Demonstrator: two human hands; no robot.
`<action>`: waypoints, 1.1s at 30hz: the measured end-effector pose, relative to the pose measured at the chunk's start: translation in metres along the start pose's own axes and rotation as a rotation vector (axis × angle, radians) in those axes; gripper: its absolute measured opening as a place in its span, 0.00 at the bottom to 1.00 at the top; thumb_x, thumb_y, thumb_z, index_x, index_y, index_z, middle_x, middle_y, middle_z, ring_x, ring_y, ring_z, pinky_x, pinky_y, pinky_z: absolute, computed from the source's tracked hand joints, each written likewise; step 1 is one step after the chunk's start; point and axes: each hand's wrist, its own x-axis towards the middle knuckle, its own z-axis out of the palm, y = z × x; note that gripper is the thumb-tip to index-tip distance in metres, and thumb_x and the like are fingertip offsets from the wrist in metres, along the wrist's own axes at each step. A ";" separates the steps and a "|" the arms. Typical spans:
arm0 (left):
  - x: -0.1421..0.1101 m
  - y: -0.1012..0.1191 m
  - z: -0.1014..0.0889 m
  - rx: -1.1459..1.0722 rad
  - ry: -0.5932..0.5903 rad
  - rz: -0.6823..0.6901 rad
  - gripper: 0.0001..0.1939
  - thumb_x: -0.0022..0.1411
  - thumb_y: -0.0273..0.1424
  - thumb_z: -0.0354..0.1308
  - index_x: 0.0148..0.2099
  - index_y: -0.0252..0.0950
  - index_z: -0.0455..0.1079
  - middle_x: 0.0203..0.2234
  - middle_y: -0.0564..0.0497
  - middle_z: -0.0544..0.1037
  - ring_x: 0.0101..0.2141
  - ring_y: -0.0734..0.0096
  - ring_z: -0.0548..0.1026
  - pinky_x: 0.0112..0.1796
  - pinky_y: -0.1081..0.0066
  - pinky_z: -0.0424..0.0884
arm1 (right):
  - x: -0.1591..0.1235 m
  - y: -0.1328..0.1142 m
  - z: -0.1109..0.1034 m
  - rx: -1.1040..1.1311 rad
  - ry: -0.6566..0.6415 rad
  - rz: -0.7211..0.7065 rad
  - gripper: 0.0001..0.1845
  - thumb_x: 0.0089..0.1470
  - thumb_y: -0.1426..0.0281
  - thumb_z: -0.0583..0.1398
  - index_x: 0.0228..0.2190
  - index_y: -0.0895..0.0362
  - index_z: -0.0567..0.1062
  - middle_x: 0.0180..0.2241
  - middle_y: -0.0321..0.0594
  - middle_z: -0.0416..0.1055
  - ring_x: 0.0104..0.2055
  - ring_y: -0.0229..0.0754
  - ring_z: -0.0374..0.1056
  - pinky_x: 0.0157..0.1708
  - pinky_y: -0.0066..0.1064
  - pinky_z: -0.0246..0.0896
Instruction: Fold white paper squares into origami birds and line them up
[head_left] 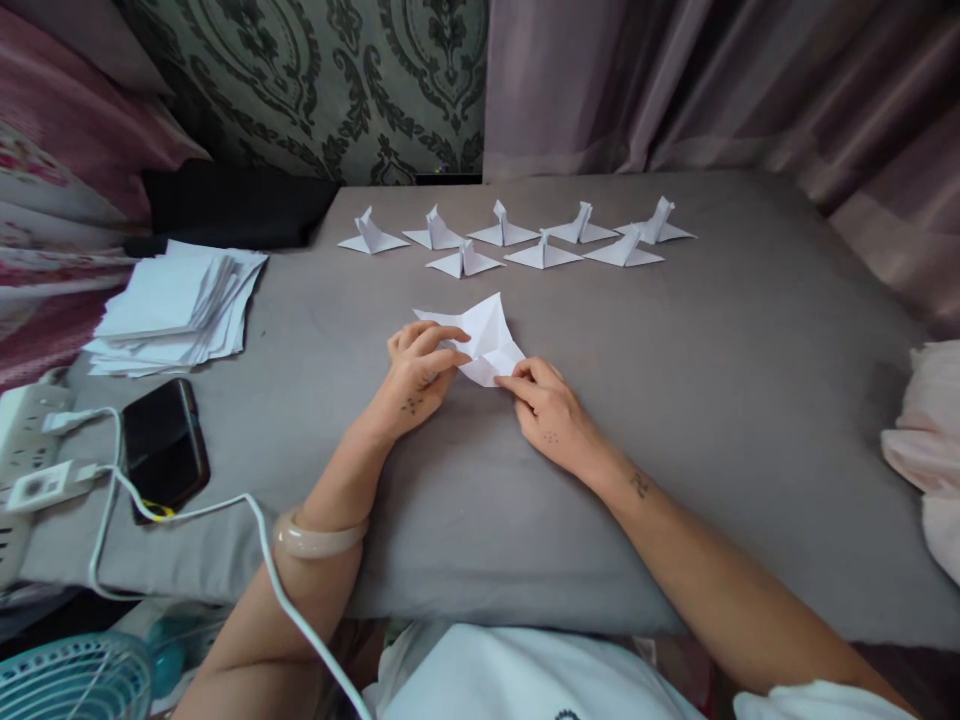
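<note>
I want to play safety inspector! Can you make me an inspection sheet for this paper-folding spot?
Surface: grey cloth, some wrinkles near the front.
Job's things: partly folded sheet; eight folded shapes in two rows behind it; paper stack at left.
Clutter: phone, power strip, black item.
Hands: left and right both touch the sheet.
Cables: white cable passes the phone and crosses the left arm.
Surroundings: curtains, blue fan; other people: nothing seen.
</note>
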 end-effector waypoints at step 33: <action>-0.005 0.007 0.028 0.026 -0.065 0.234 0.14 0.70 0.32 0.47 0.40 0.34 0.74 0.35 0.46 0.77 0.37 0.67 0.73 0.39 0.67 0.71 | 0.012 -0.003 -0.027 0.403 0.025 0.544 0.17 0.56 0.61 0.57 0.23 0.57 0.78 0.33 0.40 0.76 0.33 0.40 0.69 0.34 0.32 0.61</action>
